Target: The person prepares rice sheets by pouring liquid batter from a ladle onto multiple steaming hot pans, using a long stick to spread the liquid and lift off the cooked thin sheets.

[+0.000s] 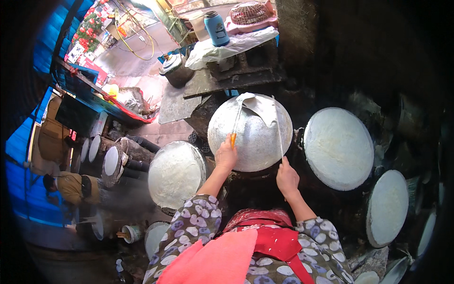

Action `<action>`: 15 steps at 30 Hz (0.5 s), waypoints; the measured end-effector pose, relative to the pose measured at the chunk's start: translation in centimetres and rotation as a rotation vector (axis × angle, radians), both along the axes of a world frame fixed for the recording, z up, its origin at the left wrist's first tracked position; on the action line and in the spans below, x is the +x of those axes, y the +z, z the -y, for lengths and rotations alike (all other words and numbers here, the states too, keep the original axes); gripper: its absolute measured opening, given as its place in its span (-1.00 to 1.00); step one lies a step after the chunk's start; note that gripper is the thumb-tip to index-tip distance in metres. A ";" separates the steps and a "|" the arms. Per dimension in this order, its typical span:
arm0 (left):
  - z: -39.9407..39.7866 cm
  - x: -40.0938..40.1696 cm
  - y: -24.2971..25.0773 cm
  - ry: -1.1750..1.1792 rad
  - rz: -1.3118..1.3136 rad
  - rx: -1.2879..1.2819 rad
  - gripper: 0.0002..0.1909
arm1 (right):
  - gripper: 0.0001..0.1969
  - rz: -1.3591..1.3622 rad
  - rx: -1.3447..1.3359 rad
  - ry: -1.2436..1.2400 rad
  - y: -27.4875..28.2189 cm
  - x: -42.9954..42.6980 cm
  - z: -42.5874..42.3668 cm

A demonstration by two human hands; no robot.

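Note:
Before me is a round griddle (253,149) with a shiny grey-white surface. A thin white sheet (261,109), apparently cooked batter, lies partly folded at its far side. My left hand (226,153) grips an orange-handled tool (233,139), whose narrow blade or shaft reaches up to the sheet's left edge. In my right hand (287,176) is a long thin pale stick (278,131). It slants across the griddle's right side, and its upper part passes beside the sheet. Whether the stick touches the sheet, I cannot tell.
White-coated round pans stand left (175,174), right (338,149) and lower right (387,208). Beyond the griddle are a dark kettle (177,69) and a blue bottle (216,30) on plastic sheeting (230,45). A person (76,186) in a tan top bends at far left.

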State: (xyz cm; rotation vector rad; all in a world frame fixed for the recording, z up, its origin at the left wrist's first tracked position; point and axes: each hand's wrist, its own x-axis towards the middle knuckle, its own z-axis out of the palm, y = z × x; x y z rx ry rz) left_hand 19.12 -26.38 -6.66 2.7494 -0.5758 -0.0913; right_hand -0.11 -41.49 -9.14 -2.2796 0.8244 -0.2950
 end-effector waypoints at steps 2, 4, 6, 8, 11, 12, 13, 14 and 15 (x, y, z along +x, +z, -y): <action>-1.2 0.1 0.1 0.011 0.009 -0.039 -0.35 | -0.63 -0.076 -0.012 0.011 -0.8 0.1 -0.3; -1.7 0.5 -0.2 0.020 0.007 -0.047 -0.34 | -0.63 -0.110 -0.059 0.086 -0.6 2.3 -1.6; -2.3 0.8 -0.4 0.029 0.004 -0.053 -0.34 | -0.64 -0.094 -0.102 0.138 -0.6 5.0 -1.9; -3.6 1.2 -0.4 0.032 0.028 -0.078 -0.34 | -0.65 -0.061 -0.131 0.169 -0.4 5.7 -0.9; -6.8 0.6 1.6 0.099 -0.010 -0.073 -0.34 | -0.63 -0.085 -0.136 0.164 1.1 3.6 1.4; -6.5 0.1 2.6 0.087 -0.029 -0.107 -0.35 | -0.63 -0.125 -0.165 0.146 0.2 2.9 1.7; -6.7 -0.3 2.9 0.091 -0.027 -0.108 -0.35 | -0.63 -0.162 -0.188 0.141 -0.1 3.0 1.3; -6.9 -0.7 3.0 0.102 -0.043 -0.137 -0.35 | -0.62 -0.157 -0.203 0.200 -0.5 3.6 0.6; -7.1 -1.1 3.2 0.113 -0.059 -0.163 -0.36 | -0.62 -0.154 -0.215 0.258 -0.3 4.5 -0.8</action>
